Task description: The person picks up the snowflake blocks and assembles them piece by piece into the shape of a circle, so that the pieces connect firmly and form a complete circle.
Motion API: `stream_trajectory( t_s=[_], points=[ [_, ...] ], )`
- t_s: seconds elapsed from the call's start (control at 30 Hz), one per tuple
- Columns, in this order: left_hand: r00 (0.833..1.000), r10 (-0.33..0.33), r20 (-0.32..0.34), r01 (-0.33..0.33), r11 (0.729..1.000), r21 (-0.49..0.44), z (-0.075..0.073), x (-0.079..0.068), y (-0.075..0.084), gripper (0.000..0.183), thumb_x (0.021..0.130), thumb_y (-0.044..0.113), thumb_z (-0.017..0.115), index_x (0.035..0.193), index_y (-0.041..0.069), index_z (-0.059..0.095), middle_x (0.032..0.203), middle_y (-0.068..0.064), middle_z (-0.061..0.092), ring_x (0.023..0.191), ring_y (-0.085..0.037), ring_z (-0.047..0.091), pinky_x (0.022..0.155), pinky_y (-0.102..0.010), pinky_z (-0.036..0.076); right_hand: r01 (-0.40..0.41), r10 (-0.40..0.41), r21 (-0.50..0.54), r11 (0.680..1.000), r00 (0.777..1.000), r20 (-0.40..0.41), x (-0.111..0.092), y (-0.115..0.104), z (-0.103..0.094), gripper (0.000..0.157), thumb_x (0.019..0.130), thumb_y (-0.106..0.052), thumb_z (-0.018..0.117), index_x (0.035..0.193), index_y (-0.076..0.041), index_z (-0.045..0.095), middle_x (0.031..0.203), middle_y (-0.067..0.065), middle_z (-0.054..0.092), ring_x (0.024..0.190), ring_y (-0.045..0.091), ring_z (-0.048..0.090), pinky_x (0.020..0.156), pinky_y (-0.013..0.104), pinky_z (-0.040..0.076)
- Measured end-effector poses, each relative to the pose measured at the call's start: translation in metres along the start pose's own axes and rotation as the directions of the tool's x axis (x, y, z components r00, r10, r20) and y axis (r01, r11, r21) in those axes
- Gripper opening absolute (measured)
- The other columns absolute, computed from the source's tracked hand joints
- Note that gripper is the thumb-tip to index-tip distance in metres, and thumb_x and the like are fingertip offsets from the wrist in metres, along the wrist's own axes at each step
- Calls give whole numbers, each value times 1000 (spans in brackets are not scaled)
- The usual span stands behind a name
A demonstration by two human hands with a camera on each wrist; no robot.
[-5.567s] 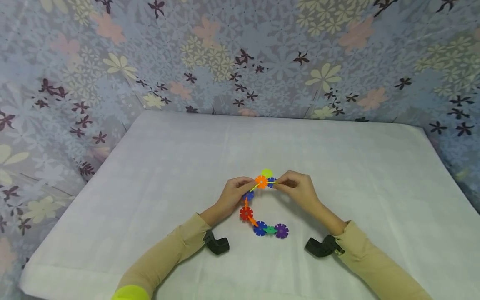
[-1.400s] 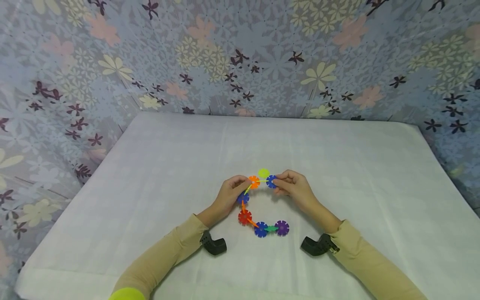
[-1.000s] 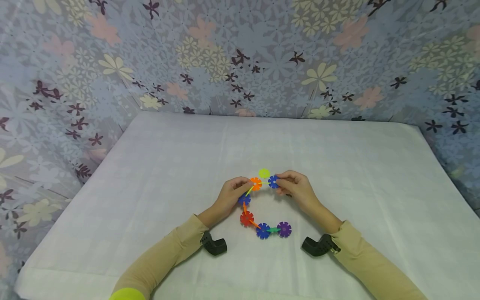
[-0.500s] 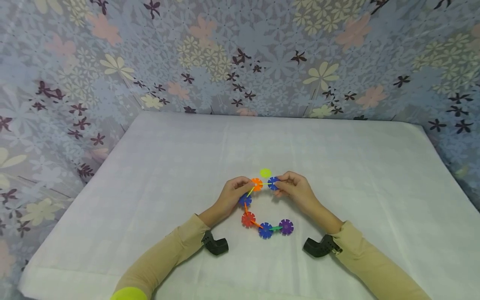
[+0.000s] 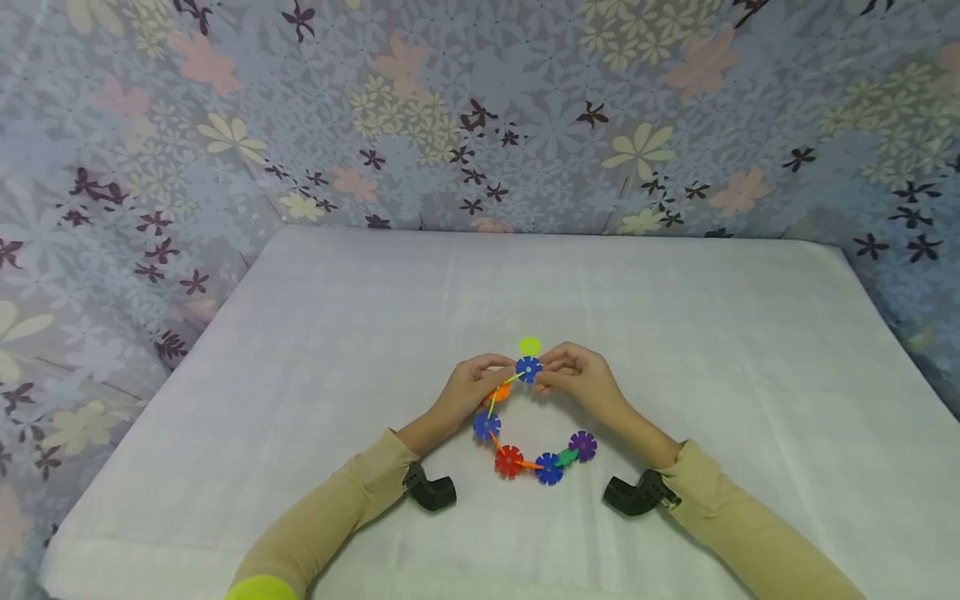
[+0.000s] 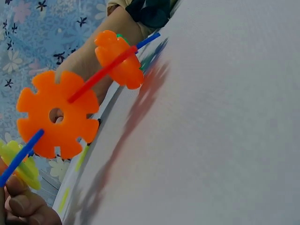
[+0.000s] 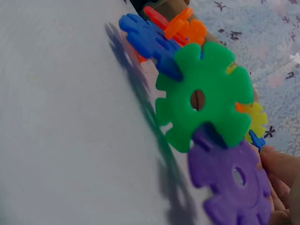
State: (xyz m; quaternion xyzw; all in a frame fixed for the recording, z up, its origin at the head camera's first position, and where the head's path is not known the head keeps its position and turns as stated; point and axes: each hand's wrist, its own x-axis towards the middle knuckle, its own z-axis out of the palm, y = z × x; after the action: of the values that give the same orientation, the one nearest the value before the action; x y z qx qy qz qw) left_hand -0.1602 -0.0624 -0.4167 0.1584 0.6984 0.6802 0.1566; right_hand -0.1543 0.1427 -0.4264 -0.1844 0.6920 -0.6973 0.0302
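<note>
From my remote seat, the head view shows two bare hands over a white-covered bench, holding a chain of notched plastic discs curved into an open loop. The right hand has its fingers pinching the far end, a blue disc. The left hand has its fingers bent against the chain beside an orange disc, pinching it there; I cannot tell which piece they grip. From there the chain runs toward me and round to the right, through a red disc and a green disc, ending at a purple disc.

Half a second ago the blue disc stood clear of the left hand; now it sits right at those fingertips, and the purple end has swung rightward. I judge the whole loop is being turned and its joints are holding, with the two ends unjoined. A separate yellow disc lies just beyond the hands.
</note>
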Motion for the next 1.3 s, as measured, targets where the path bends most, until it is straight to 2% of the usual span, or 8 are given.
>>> stream_trajectory(
  t_s=[0.13,0.23,0.47,0.6,0.73,0.97,1.13,1.3],
  points=[
    [1000,8,-26,-7,1000,27,2,-4,11,27,89,10,55,106,-11,59,48,3,37,37,-5,30,37,-19,27,47,-43,-94,994,998,39,1,-3,-2,19,82,6,60,99,13,58,87,18,63,72,22,63,65,33,50],
    [997,3,-72,-3,1000,6,2,-5,12,26,89,10,55,103,-12,60,48,3,38,36,-4,29,37,-19,26,65,-60,-281,957,998,28,3,-7,-8,20,83,1,61,102,7,61,90,14,64,72,20,61,62,31,50],
    [991,30,-128,-33,999,-21,3,-7,10,24,88,7,56,99,-14,60,67,0,57,44,-4,35,42,-18,30,-16,-33,-748,664,998,-50,7,-10,-28,31,75,-15,72,99,4,64,93,15,60,85,30,50,72,42,41],
    [989,46,-140,-49,999,-19,4,-8,10,24,88,6,55,98,-16,59,77,-1,61,59,-6,46,55,-18,39,-39,43,-803,595,999,-17,8,-4,-31,39,74,-20,74,101,5,63,96,18,55,92,36,45,79,47,36],
    [986,47,-159,-51,999,-18,2,-2,0,24,88,7,56,96,-14,60,81,-2,61,71,-9,49,64,-19,41,-30,25,-762,647,1000,-18,8,-2,-31,32,74,-13,74,99,3,61,93,14,57,87,31,47,74,44,38],
    [982,54,-181,-61,998,-35,-1,4,-15,24,86,10,57,92,-13,60,73,0,58,63,-8,45,58,-19,39,87,-99,-648,756,995,17,6,0,-27,28,76,1,69,103,-3,59,77,3,60,64,15,54,59,32,44],
    [982,55,-179,-68,995,-70,-1,4,-15,21,86,7,55,87,-13,58,68,-1,55,58,-7,42,54,-18,37,247,-272,-497,832,962,22,6,0,-16,17,75,8,66,88,-2,62,80,5,63,71,17,59,63,27,48],
    [981,28,-190,-44,996,-76,0,5,-13,20,86,5,55,88,-15,57,68,1,55,57,-7,41,53,-18,35,316,-318,-346,884,947,51,3,-9,1,15,75,15,62,83,3,64,81,12,62,74,22,59,67,25,49]
  ],
)
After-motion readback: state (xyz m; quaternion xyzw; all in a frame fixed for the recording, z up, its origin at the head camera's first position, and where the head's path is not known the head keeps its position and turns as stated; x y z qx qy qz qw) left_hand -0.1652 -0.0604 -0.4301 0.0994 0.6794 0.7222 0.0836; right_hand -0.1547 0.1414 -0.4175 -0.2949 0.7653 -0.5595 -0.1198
